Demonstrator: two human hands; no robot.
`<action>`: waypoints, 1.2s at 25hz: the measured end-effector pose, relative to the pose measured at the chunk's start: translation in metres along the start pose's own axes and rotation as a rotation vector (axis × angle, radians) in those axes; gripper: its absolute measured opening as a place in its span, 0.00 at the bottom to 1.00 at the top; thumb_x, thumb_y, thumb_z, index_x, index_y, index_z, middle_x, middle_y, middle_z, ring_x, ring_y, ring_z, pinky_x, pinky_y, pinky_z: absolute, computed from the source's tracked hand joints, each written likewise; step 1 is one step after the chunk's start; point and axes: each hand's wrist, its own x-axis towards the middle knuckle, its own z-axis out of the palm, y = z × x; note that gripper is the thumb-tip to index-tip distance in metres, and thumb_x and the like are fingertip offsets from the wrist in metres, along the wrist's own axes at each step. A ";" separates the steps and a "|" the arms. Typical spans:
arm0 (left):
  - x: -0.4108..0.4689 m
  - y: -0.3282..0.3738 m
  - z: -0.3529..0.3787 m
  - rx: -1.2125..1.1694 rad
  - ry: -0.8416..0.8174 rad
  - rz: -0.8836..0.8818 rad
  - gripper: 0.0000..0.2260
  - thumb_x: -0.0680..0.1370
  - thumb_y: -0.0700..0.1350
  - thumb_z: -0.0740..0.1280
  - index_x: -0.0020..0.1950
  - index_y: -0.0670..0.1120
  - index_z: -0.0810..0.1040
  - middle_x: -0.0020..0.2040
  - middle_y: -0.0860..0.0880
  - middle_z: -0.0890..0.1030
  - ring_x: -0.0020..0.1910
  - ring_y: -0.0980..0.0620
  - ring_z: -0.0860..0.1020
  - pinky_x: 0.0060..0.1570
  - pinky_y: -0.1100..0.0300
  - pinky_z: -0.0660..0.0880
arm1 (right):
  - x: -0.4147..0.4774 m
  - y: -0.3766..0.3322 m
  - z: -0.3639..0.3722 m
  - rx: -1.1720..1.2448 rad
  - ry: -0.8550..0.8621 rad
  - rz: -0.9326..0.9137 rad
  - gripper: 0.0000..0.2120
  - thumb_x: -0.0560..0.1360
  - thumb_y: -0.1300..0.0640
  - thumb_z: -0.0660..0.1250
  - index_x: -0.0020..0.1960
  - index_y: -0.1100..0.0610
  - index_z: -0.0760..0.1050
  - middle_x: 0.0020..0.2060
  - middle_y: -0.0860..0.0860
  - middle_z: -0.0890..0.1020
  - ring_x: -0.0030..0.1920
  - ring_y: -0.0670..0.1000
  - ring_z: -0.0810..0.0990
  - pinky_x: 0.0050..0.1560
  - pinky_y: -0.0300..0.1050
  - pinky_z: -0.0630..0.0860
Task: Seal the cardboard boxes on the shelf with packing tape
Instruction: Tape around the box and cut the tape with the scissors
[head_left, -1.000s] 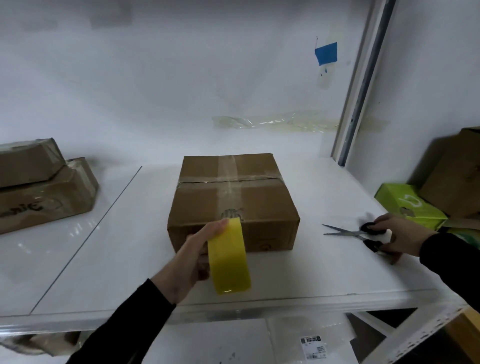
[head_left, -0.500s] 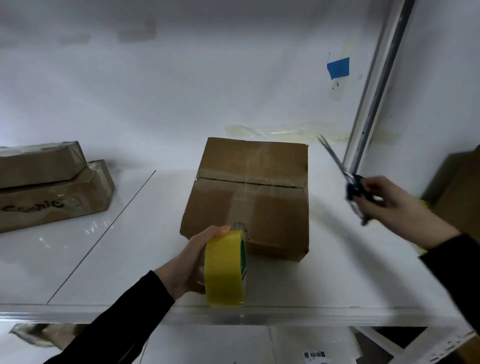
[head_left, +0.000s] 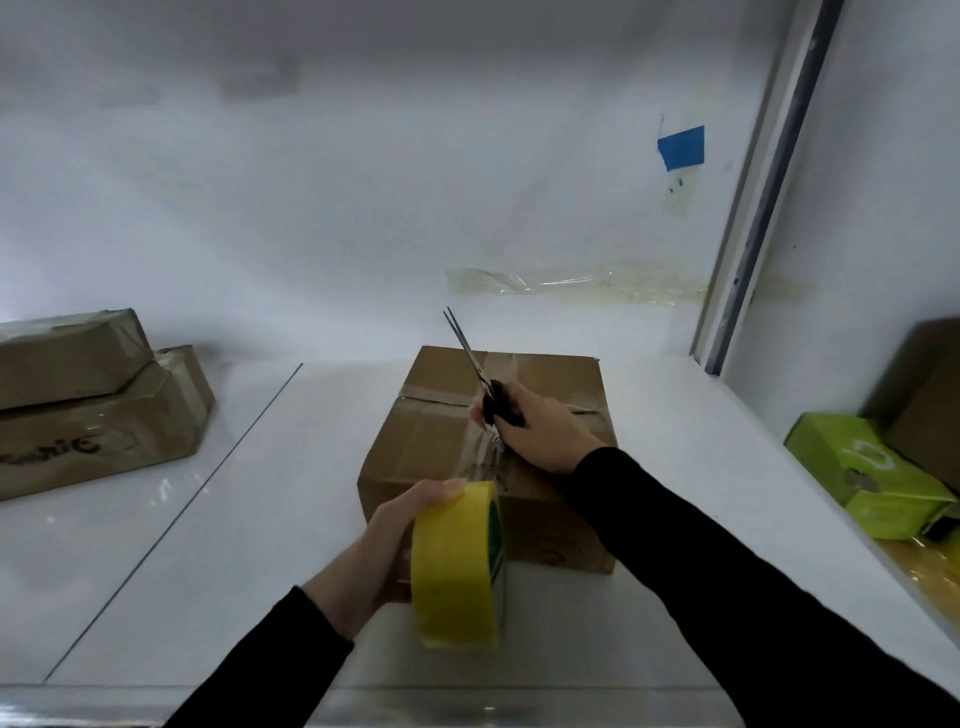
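Scissors with black handles and thin steel blades (head_left: 470, 358) have moved. A second ago they lay on the smooth white shelf (head_left: 249, 519) to your right. Now your right hand (head_left: 540, 431) grips them by the handles above the top of the brown cardboard box (head_left: 550, 374), blades pointing up and away from you, tips barely parted.

Your left hand (head_left: 374, 551) grips the wide yellow roll of packing tape (head_left: 457, 566), fingers curled over its rim. It holds the roll on edge just in front of the box's near face, much where it was before. A glossy strip of clear tape (head_left: 480, 462) stretches from the roll up over the front edge of the box to its top, under your right hand. That suggests the strip is laid and you are about to cut it free from the roll, which would finish this seam.

The box sits in the middle of the shelf, its matt top crossed by older shiny tape along the flap seam. The flaps look slightly buckled near the right edge. Two flattened, taped brown cardboard parcels (head_left: 93, 415) are stacked at the far left, well apart from it; whether they need sealing cannot be told from here. A bright green carton (head_left: 857, 467) lies at the right, beyond a grey metal upright (head_left: 753, 208).
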 end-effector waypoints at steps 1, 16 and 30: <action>0.000 -0.003 0.000 -0.027 -0.020 -0.017 0.40 0.48 0.63 0.72 0.56 0.46 0.76 0.53 0.38 0.80 0.49 0.37 0.80 0.49 0.46 0.78 | 0.001 0.002 0.002 -0.014 0.016 -0.003 0.14 0.78 0.47 0.57 0.61 0.50 0.71 0.54 0.52 0.82 0.52 0.55 0.80 0.56 0.52 0.75; -0.001 -0.015 -0.005 0.206 -0.093 0.115 0.10 0.74 0.49 0.67 0.40 0.47 0.86 0.42 0.52 0.85 0.43 0.56 0.82 0.48 0.62 0.75 | -0.001 -0.003 -0.002 0.094 0.003 -0.051 0.11 0.78 0.53 0.60 0.58 0.56 0.73 0.52 0.50 0.83 0.50 0.48 0.81 0.52 0.39 0.76; -0.007 -0.018 0.001 0.222 0.006 0.196 0.12 0.76 0.48 0.65 0.41 0.47 0.87 0.40 0.54 0.85 0.49 0.52 0.80 0.55 0.55 0.75 | -0.113 -0.003 -0.106 -0.124 -0.971 0.502 0.30 0.62 0.29 0.66 0.31 0.58 0.69 0.27 0.50 0.67 0.25 0.47 0.63 0.23 0.36 0.68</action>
